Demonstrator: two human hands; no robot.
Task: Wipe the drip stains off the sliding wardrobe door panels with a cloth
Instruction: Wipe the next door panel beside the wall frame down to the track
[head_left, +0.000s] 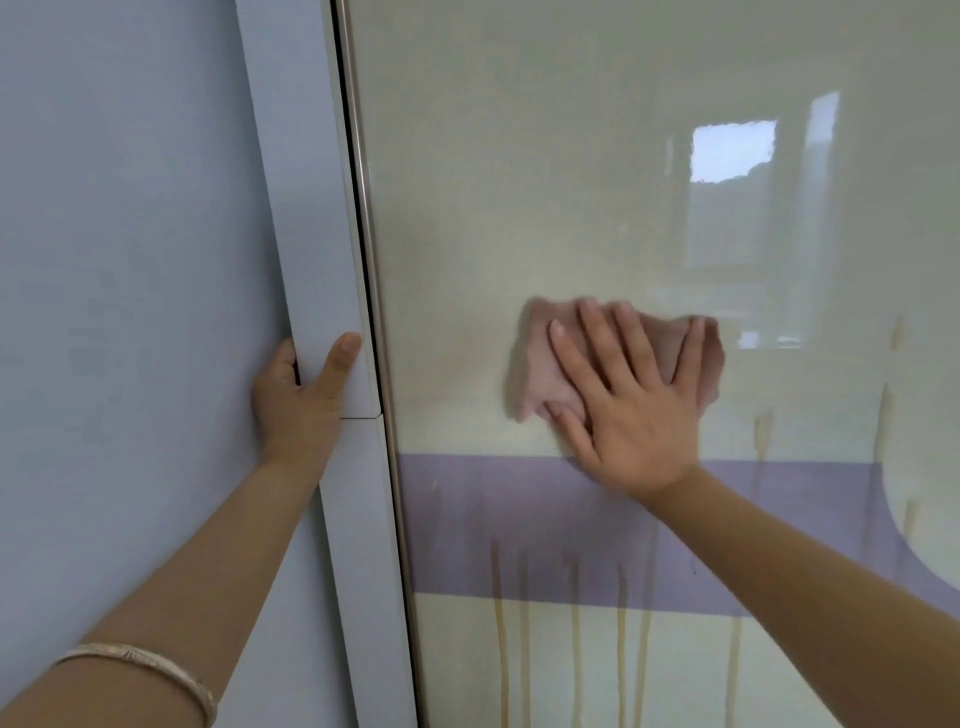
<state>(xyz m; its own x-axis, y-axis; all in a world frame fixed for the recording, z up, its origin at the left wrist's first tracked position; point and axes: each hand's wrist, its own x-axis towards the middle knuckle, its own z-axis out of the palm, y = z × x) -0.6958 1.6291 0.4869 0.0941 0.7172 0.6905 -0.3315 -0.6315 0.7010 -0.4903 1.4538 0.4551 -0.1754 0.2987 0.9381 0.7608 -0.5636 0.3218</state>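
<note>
Head view: a glossy cream sliding wardrobe door panel (519, 182) with a lilac band (519, 519) fills the right of frame, a pale grey frame post (311, 234) and wall (130, 260) the left. The panel looks hard, smooth and slick, probably glass-faced, and likely to slide on its track if pushed sideways, so pressure is best kept square to its face. Tan drip stains (574, 649) run down the panel through the lilac band and below it, with more at the right edge (883, 421); the cream area above the band looks mostly clean.

The right hand (631, 410) presses a pink cloth (540, 364) flat against the panel just above the band, fingers straight and spread, nothing clenched. The cloth is soft, light and crumpled, and is best handled under a flat palm so it does not bunch or slip on the gloss. The left hand (298, 400) has its grip curled round the frame post edge, thumb on the front face, apparently for bracing. A thin bangle (140, 670) sits on the left forearm.

No brand, label or legible writing shows anywhere.
</note>
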